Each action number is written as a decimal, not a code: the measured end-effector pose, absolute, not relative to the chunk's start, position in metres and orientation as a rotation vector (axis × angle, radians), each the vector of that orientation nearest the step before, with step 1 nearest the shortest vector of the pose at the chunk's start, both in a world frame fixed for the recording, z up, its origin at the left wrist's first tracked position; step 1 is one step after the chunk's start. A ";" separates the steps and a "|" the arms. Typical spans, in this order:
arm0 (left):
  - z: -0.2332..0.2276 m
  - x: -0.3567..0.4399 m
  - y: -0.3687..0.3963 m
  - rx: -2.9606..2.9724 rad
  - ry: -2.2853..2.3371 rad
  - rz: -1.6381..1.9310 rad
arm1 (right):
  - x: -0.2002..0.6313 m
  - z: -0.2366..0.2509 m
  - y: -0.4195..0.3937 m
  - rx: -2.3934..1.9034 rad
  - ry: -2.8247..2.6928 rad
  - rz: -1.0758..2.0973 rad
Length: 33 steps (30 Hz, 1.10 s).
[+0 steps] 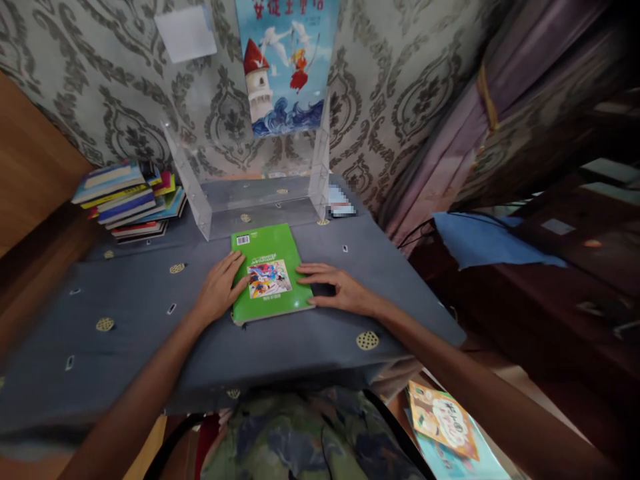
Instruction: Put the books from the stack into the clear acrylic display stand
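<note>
The left hand (220,287) lies flat and open, fingers spread, its fingertips resting on the left edge of a thin green paperback book (269,272). The right hand (334,288) is likewise open and flat, palm down, its fingers touching the book's right edge. Neither hand grips anything; the book sits between them, flat on a grey-blue tablecloth with small round yellow motifs (150,313).

The book's cover shows a white barcode label at its far left corner and a colourful cartoon picture in the middle; the white lettering above the picture is too small to read.

Just beyond the book stands a clear acrylic open-fronted box (250,193), and inside it, propped against the wall, a blue picture book with a red-roofed tower and white birds (286,63); its title is in red Chinese characters, cut off at the top. Far to the left of the left hand lies a stack of thin colourful books (129,199). Near the right forearm, below the table edge, lies an orange-and-teal picture book (445,420). Grey damask wallpaper (400,87) covers the wall behind.
</note>
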<state>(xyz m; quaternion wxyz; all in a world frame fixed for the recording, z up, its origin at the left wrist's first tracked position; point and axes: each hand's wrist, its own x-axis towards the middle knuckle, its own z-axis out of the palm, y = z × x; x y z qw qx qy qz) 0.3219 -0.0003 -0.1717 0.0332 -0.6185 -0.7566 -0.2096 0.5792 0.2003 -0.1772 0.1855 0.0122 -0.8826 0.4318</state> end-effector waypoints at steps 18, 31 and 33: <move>-0.171 0.317 0.004 -1.932 -2.354 -0.546 | 0.472 -0.197 0.251 -0.367 -2.591 0.723; -0.178 0.314 0.002 -1.910 -2.330 -0.618 | 0.468 -0.187 0.242 -0.626 -2.717 0.509; -0.180 0.313 0.001 -1.910 -2.322 -0.635 | 0.467 -0.185 0.240 -0.637 -2.732 0.490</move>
